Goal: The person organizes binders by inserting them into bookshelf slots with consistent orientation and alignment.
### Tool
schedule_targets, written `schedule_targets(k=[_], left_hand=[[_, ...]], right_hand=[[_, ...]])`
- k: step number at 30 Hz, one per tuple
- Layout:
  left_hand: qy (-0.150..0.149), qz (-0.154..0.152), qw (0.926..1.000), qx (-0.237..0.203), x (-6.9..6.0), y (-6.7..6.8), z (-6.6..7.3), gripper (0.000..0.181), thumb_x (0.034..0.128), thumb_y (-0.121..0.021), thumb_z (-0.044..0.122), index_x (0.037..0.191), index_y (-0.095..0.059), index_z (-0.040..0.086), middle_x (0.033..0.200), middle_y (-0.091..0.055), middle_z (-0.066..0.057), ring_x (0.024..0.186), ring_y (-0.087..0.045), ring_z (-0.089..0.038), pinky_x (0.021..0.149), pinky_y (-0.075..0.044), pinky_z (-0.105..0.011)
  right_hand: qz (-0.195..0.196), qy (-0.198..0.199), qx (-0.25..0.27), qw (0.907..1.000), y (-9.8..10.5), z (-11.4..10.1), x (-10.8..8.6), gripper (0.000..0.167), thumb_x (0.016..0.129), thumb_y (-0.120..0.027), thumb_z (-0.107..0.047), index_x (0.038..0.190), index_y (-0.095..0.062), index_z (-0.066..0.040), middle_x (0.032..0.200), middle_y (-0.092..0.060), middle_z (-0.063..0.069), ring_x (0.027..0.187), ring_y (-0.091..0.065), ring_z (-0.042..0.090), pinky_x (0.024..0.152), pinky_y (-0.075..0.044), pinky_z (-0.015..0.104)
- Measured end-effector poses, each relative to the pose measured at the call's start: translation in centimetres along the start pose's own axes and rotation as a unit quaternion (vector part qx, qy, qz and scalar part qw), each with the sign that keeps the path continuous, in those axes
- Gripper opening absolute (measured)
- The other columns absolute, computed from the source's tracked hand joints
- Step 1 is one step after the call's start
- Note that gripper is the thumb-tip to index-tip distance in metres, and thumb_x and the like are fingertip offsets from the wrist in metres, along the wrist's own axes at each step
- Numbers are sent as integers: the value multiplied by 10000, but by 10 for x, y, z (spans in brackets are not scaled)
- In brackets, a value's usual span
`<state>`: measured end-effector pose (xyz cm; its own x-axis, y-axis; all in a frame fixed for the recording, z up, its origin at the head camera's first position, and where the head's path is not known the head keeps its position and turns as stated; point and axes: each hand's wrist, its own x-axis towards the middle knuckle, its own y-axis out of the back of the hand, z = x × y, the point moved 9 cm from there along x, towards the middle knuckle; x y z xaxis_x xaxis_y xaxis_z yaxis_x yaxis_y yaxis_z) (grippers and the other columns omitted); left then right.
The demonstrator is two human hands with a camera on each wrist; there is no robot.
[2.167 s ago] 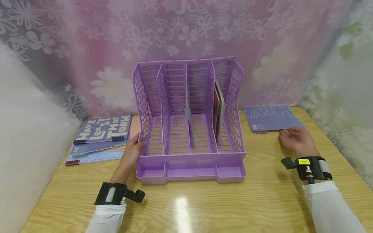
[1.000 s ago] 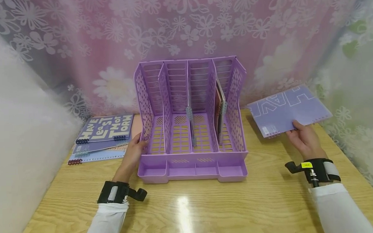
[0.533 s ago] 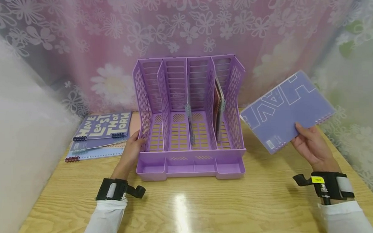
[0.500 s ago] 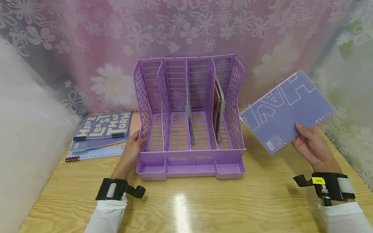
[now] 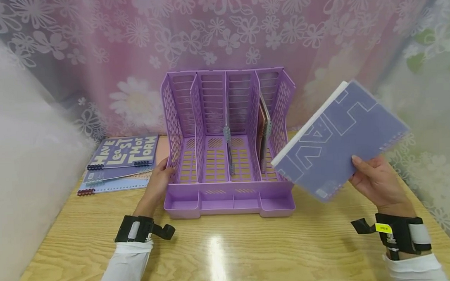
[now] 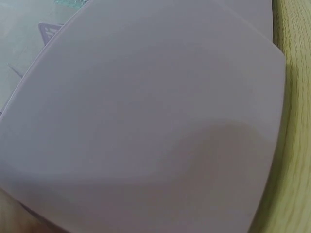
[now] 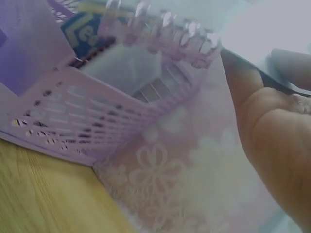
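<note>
A purple desk file organizer (image 5: pixel 226 186) with upright dividers stands mid-table. My left hand (image 5: pixel 157 184) grips its left side wall low at the front, some fingers hidden; the wall fills the left wrist view. My right hand (image 5: pixel 377 178) pinches a blue-purple loose-leaf notebook (image 5: pixel 344 132) by its ringed edge, thumb on the cover. The notebook is tilted in the air, right of the organizer, its left corner overlapping the organizer in view. Its clear binder rings (image 7: pixel 167 36) show in the right wrist view. Notebooks (image 5: pixel 263 139) stand in the rightmost slot; a thin one (image 5: pixel 229 144) leans against the middle divider.
Left of the organizer lies a stack of notebooks, a lettered purple one (image 5: pixel 125 152) on top and a light blue one (image 5: pixel 118 184) at the bottom. Wood-grain table (image 5: pixel 177 258) stretches in front. A flowered curtain (image 5: pixel 213 29) hangs behind.
My right hand has lifted the blue-purple notebook off the table at right, tilted it and brought it nearer the organizer. The left hand keeps its place on the side wall.
</note>
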<state>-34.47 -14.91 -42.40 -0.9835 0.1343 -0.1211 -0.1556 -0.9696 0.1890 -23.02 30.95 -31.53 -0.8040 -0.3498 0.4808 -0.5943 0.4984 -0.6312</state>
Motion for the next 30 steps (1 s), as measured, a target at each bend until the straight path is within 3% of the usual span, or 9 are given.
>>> schedule_targets(k=[5,8,10,14,16,18,21,26,30], left_hand=[[-22,-32,10000,-68,0,0,1,552,989,-352,94,1510,-196,4,1486,-302,-221,1335,-324,-352,1109,-240,-477],[-9,-25,9999,-105,0,0,0,553,984,-355,90,1508,-200,-1,1487,-302,-223,1338,-320,-353,1109,-241,-477],[-9,-26,9999,-140,0,-1,0,554,982,-356,85,1506,-203,-4,1482,-308,-228,1334,-325,-361,1106,-248,-483],[-65,-94,9995,-278,-1,-2,1,540,993,-340,78,1507,-196,-5,1462,-323,-245,1314,-343,-384,1093,-262,-502],[-95,-128,9993,-329,-1,-2,1,535,997,-331,74,1508,-191,-4,1458,-324,-250,1310,-345,-389,1091,-260,-508],[-100,-133,9994,-300,-1,-2,1,537,997,-333,75,1510,-192,1,1459,-327,-247,1312,-343,-386,1094,-257,-505],[-65,-101,9996,-263,-1,0,1,541,994,-340,76,1511,-195,8,1460,-330,-239,1314,-344,-380,1098,-254,-498],[-37,-30,9996,-274,-1,2,1,544,986,-345,67,1508,-206,3,1461,-333,-237,1311,-347,-378,1101,-251,-489],[10,-23,9997,-250,-1,0,-1,546,980,-345,64,1506,-211,1,1452,-345,-239,1293,-363,-380,1091,-268,-490]], right_hand=[[120,-76,-1086,9940,-22,22,16,495,978,-176,161,1395,-391,4,1278,-513,149,1162,-544,291,917,-488,376],[386,83,-2094,9770,-33,34,26,453,987,-240,141,1387,-405,5,1249,-536,107,1118,-570,234,873,-506,320],[748,254,-2968,9517,-37,40,31,400,995,-311,103,1357,-450,5,1133,-591,56,1036,-603,172,853,-511,274],[1563,528,-4628,8710,-41,47,38,219,996,-445,-6,1168,-570,46,710,-558,-65,649,-557,-7,799,-521,212],[1849,616,-5151,8347,-44,50,41,210,991,-484,-53,1129,-585,69,686,-556,-93,628,-549,-44,788,-524,204],[2000,706,-5447,8114,-48,54,45,237,994,-485,-72,1127,-573,103,759,-620,-51,663,-594,-33,797,-526,214],[2082,887,-5772,7846,-55,60,53,307,995,-467,-50,1248,-521,115,1136,-645,99,1001,-644,129,832,-516,232],[2094,1005,-6368,7352,-69,76,75,260,974,-473,3,1186,-551,130,1094,-636,249,989,-636,291,801,-516,210],[1884,453,-6489,7358,-72,99,96,278,976,-484,-19,1210,-535,123,1149,-605,280,1034,-609,378,857,-522,369]])
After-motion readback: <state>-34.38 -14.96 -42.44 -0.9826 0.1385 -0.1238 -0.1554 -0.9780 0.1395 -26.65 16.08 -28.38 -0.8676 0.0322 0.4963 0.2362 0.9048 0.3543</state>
